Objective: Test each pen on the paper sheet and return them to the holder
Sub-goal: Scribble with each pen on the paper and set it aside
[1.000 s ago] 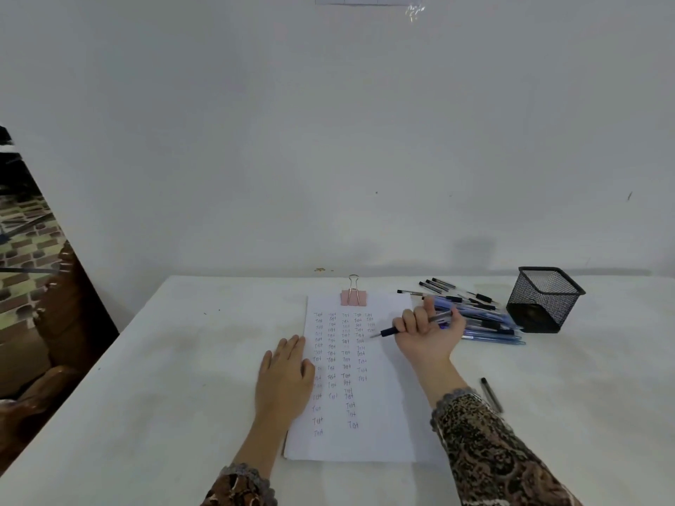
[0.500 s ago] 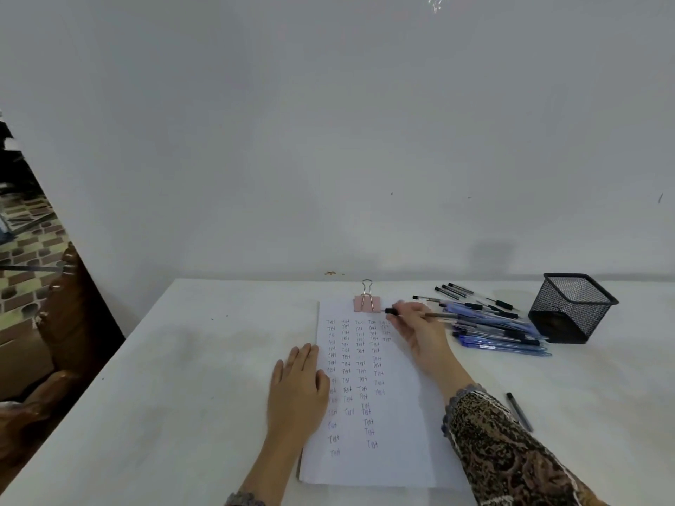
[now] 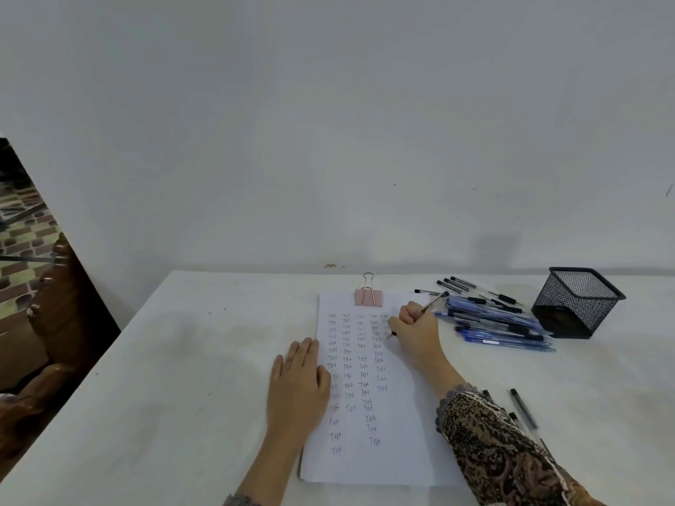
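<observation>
A white paper sheet [image 3: 398, 458], filled with columns of small written words, lies on the white table [image 3: 164, 396] under a pink binder clip [image 3: 369, 297]. My left hand [image 3: 297, 381] lies flat on the sheet's left edge. My right hand [image 3: 414, 332] grips a pen [image 3: 434, 303] in a writing hold, its tip down on the upper right of the sheet. A pile of blue and black pens [image 3: 493, 323] lies to the right of the sheet. Beside the pile stands the black mesh holder [image 3: 575, 301].
One black pen [image 3: 524, 409] lies alone on the table by my right sleeve. The table's back edge meets a plain wall. Beyond the table's left edge stands dark wooden furniture [image 3: 47, 323].
My right hand turned the pen from lying sideways in the fingers into a writing hold and brought its tip down onto the sheet. The camera view shifted slightly left.
</observation>
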The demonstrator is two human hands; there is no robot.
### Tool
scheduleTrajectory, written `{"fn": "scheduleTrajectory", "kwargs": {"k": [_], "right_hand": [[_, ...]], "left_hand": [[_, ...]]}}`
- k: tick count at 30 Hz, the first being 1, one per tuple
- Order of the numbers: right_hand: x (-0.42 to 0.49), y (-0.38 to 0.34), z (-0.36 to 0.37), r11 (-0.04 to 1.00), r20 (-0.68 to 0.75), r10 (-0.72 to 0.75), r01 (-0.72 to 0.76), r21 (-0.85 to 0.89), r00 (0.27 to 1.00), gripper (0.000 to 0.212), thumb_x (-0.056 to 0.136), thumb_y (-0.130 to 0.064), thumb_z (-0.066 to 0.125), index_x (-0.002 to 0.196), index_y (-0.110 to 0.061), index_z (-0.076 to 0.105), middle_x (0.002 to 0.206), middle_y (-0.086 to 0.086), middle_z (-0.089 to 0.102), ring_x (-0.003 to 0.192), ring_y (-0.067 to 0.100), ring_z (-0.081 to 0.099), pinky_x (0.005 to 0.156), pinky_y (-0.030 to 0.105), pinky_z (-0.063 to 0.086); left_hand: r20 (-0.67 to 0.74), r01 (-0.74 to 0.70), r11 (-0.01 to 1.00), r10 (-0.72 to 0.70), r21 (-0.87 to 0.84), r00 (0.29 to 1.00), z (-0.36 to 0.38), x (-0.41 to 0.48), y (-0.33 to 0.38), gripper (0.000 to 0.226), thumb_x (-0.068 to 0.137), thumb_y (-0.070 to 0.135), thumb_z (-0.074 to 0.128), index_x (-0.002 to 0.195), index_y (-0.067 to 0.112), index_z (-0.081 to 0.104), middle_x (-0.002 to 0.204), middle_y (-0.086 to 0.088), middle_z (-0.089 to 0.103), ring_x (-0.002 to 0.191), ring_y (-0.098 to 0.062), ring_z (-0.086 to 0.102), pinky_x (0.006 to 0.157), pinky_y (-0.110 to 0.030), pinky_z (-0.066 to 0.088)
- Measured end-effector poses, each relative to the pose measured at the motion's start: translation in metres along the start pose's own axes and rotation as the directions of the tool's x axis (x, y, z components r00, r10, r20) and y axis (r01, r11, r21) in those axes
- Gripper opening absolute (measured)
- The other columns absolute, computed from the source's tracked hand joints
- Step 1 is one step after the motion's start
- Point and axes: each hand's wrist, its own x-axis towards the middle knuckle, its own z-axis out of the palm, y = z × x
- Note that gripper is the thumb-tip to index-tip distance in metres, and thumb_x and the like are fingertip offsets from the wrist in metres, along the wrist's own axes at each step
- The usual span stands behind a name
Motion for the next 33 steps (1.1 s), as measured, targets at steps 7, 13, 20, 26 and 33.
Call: {"fn": "scheduleTrajectory", "kwargs": {"k": [7, 13, 20, 26, 33], "right_hand": [[-0.0018, -0.0010, -0.0014, 0.999, -0.013, -0.023, 0.022, -0.046, 1.000, 0.050, 0.071, 0.019, 0.052, 0.056, -0.018, 0.021, 0.058, -0.003, 0.021, 0.048, 0.003, 0.018, 0.053, 0.018, 0.021], [-0.0033, -0.0039, -0.0021, 1.000, -0.002, 0.003, -0.003, -0.024, 1.000, 0.052, 0.071, 0.020, 0.048, 0.056, -0.020, 0.018, 0.055, -0.004, 0.017, 0.045, 0.005, 0.015, 0.045, 0.011, 0.019], [-0.0037, -0.0048, -0.0024, 0.998, -0.039, -0.013, 0.010, -0.069, 0.999, 0.050, 0.072, 0.017, 0.051, 0.056, -0.019, 0.020, 0.059, -0.001, 0.020, 0.044, 0.004, 0.020, 0.045, 0.010, 0.023], [-0.0051, -0.0042, -0.0028, 0.997, -0.083, -0.029, 0.023, -0.072, 0.996, 0.050, 0.071, 0.017, 0.051, 0.054, -0.018, 0.020, 0.057, -0.001, 0.021, 0.044, 0.004, 0.022, 0.046, 0.009, 0.026], [-0.0028, -0.0017, -0.0042, 0.996, -0.076, -0.024, 0.017, -0.090, 0.997, 0.048, 0.071, 0.016, 0.051, 0.054, -0.017, 0.021, 0.056, -0.001, 0.021, 0.050, 0.005, 0.018, 0.051, 0.012, 0.024]], "left_hand": [[-0.004, -0.006, 0.999, 0.006, -0.044, 1.000, -0.0020, -0.0006, 0.0013, 0.050, 0.099, 0.026, 0.025, 0.148, 0.020, 0.015, 0.156, 0.007, 0.013, 0.144, -0.009, 0.004, 0.118, -0.030, -0.001], [-0.007, -0.002, 1.000, 0.002, -0.006, 1.000, -0.0011, -0.0011, 0.0008, 0.050, 0.099, 0.027, 0.023, 0.148, 0.020, 0.014, 0.156, 0.007, 0.012, 0.144, -0.009, 0.004, 0.118, -0.030, 0.000], [-0.006, 0.001, 1.000, -0.001, -0.022, 1.000, -0.0016, -0.0001, 0.0018, 0.050, 0.099, 0.027, 0.024, 0.148, 0.020, 0.015, 0.156, 0.008, 0.013, 0.144, -0.008, 0.004, 0.118, -0.029, -0.001], [-0.012, -0.004, 1.000, 0.004, -0.026, 1.000, -0.0022, -0.0013, 0.0015, 0.050, 0.099, 0.026, 0.025, 0.148, 0.020, 0.015, 0.156, 0.007, 0.013, 0.144, -0.009, 0.005, 0.117, -0.029, -0.001], [-0.011, 0.000, 1.000, -0.001, -0.023, 1.000, -0.0003, -0.0001, 0.0001, 0.050, 0.099, 0.027, 0.024, 0.148, 0.021, 0.015, 0.156, 0.008, 0.013, 0.144, -0.008, 0.005, 0.117, -0.029, -0.001]]}}
